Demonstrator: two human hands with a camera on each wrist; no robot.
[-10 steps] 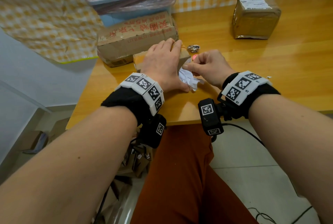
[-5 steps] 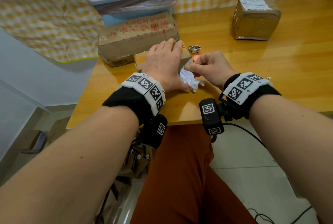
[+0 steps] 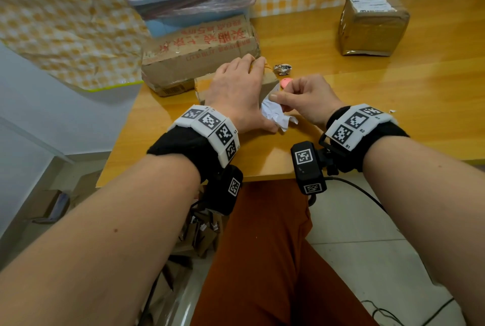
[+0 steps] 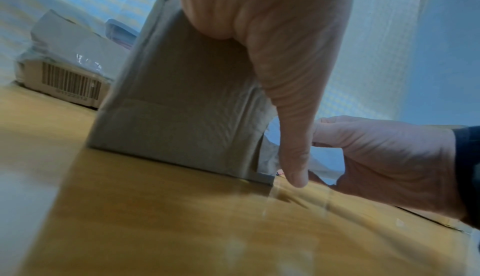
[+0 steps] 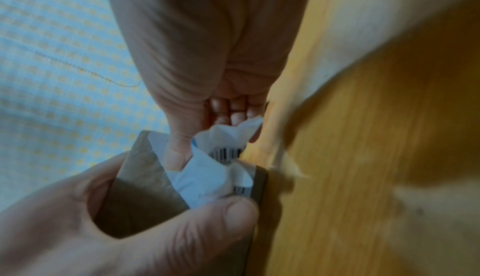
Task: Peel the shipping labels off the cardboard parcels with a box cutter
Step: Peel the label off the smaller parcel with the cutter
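White crumpled shipping label [image 3: 274, 117] is pinched in the right hand [image 3: 307, 97], thumb against fingers, while the left hand [image 3: 236, 92] clasps the small parcel [image 4: 176, 95].

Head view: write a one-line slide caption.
Left hand holds a small brown cardboard parcel on the yellow wooden table while the right hand pinches its crumpled white shipping label.

Probably home: gingham cloth [image 3: 65, 23], wooden table [image 3: 393, 94].
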